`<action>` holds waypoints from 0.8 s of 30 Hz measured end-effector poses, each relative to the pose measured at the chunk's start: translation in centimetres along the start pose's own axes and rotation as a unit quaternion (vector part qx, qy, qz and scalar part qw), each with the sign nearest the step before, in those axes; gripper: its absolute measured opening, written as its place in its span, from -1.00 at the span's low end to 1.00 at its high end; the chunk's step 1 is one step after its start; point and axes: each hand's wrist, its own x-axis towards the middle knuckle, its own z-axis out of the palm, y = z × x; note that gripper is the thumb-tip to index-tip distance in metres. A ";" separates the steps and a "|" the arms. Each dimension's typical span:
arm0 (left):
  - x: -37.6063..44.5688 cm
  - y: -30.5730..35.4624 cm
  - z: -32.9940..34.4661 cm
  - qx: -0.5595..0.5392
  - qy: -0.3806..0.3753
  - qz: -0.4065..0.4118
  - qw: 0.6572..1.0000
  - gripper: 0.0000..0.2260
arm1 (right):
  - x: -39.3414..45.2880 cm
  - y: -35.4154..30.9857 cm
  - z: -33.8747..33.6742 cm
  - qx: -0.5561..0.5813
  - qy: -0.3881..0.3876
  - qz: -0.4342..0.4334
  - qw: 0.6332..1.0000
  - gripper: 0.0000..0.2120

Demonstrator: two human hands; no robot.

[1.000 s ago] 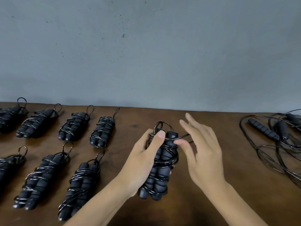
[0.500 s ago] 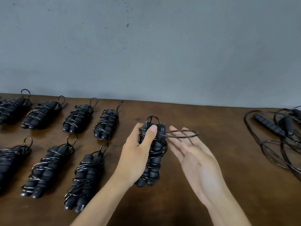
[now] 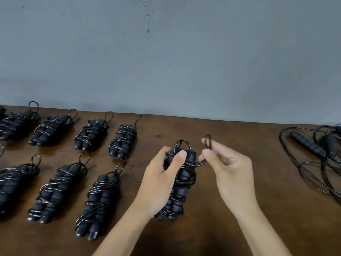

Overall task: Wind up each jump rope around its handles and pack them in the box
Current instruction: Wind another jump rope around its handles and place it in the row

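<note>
a dark brown wooden counter [image 3: 230, 228] fills the lower part of the view, its surface smooth with a faint sheen and some darker grain patches. its far edge runs across the picture, slightly lower toward the right. right behind that edge stands a grey-blue wall [image 3: 166, 52], meeting the counter with no gap to be seen. the wall is plain and matt, with scattered small dark specks and scuffs, thickest in the upper middle, where one larger dark spot [image 3: 148, 30] stands out. a soft shadow lies along the foot of the wall above the counter's edge.
</note>
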 end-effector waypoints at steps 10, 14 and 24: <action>-0.1 0.2 0.8 0.169 0.035 0.102 0.980 -0.78 | 1.4 -2.2 -1.4 -0.488 -0.135 -0.176 0.844 -0.82; -0.2 0.1 0.8 0.236 0.018 0.128 0.963 -0.71 | 1.5 -3.7 -1.1 -0.528 -0.147 -0.174 0.818 -0.76; -0.6 0.1 0.9 0.263 0.005 0.135 0.955 -0.68 | 0.6 -5.6 0.8 -0.632 -0.171 -0.154 0.740 -0.54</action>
